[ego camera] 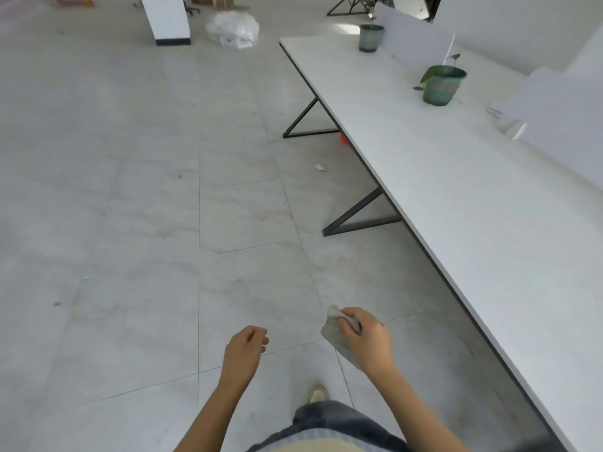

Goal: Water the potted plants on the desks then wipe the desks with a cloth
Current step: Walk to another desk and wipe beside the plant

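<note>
Crumpled clear plastic bag (233, 29): on floor beyond far end of desk (456, 197). L hand (246, 349): left of desk, over marbled grey tile; fingers loosely curled, empty. Grey cloth (332, 334): soft, bunched, off desk by its front edge, clutched in R hand (367, 340). Desk: smooth white top, black angled metal legs. Far pot (371, 38): round, green-glazed, at desk's far end. Near pot (442, 86): tapered, green, broad leaf, mid-desk.

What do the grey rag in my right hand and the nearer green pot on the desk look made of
The crumpled grey rag in the right hand looks like soft matte fabric: it hangs limp. The nearer round green pot, smooth and faintly shiny, could be glazed ceramic or plastic.
</note>
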